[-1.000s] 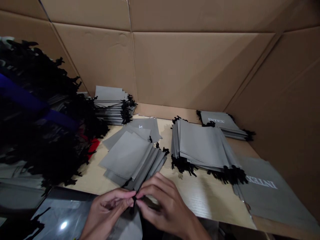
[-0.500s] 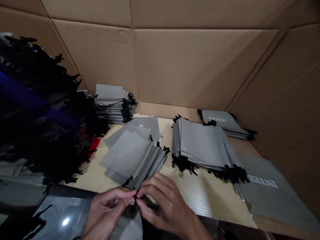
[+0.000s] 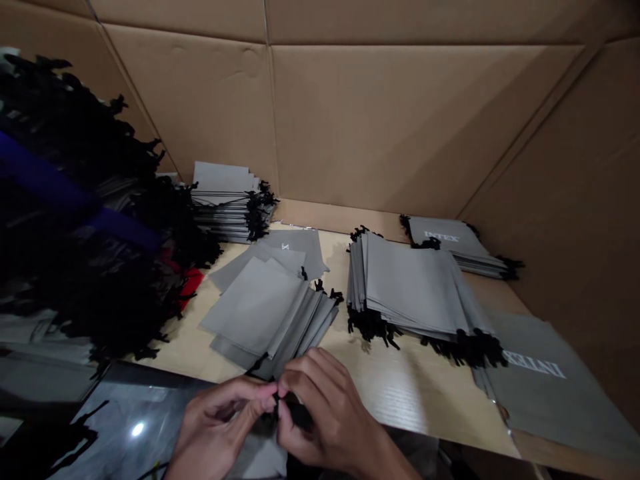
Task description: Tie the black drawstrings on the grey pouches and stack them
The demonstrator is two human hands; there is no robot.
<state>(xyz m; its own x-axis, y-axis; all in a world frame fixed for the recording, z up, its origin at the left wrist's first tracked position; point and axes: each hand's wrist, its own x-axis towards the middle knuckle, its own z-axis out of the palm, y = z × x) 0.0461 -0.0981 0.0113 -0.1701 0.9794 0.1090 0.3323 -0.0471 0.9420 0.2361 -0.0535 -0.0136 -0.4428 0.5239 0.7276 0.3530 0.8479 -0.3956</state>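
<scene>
Head view: drawstring bags (image 3: pixel 415 287) beyond hands (image 3: pixel 320 407)

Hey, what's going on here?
A person's left hand and right hand are pinching black cords just in front of a pile of grey drawstring bags. More stacks of bags sit on a wooden table, and a big heap of black-corded bags lies to the left, against cardboard walls.
</scene>
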